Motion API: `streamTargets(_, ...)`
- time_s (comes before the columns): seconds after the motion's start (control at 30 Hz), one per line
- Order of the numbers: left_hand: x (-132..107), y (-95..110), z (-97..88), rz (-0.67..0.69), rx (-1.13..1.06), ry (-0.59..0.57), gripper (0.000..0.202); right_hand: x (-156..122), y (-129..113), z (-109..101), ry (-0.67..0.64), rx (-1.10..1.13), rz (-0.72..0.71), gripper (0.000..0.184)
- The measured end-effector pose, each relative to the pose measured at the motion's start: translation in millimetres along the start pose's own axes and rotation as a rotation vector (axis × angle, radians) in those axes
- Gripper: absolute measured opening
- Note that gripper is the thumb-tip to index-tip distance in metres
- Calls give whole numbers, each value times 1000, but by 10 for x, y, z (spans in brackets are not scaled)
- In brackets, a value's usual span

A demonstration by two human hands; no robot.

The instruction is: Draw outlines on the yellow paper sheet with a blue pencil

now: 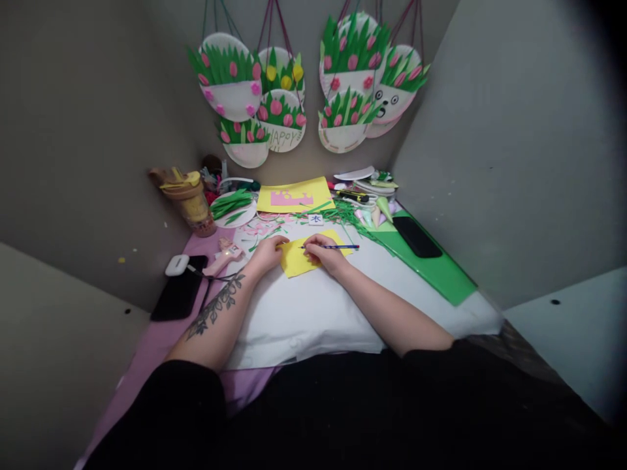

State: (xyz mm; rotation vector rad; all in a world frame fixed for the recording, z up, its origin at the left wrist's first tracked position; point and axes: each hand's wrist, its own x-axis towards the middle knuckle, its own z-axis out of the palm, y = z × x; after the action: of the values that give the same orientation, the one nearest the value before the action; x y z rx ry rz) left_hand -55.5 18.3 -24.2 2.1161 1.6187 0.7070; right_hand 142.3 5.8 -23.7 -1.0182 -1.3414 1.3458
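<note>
A piece of yellow paper (292, 262) lies on the white sheet in front of me. My left hand (268, 253) is at its left edge, with thumb and fingers closed on that corner. In my right hand (327, 254) is a dark blue pencil (347, 247), held in a writing grip nearly level, its tip just over the paper. Part of the paper is hidden beneath the right hand. A small white tile (316, 220) with a dark blue character sits just beyond the paper.
Green paper shreds (337, 214) and pink scraps (264, 225) lie behind. A larger yellow sheet (264, 200) carries a cut pink piece (289, 198). Left are a cup (190, 202) and a black phone (179, 294); right, another phone (416, 236) on a green folder (448, 281). Paper-plate crafts (232, 98) hang behind.
</note>
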Motion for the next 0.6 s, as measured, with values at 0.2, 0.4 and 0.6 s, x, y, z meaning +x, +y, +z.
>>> streamTargets(0.2, -100, 93, -106, -55, -192, -126, 45, -125, -76, -105, 196, 127, -218, 11)
streamTargets(0.4, -203, 188, -160, -75, -267, -363, 51, -261, -67, -82, -2, 122, -135, 16)
streamTargets(0.6, -246, 219, -320, -5, -168, -533, 48, -423, -86, 53, -61, 90, -95, 24)
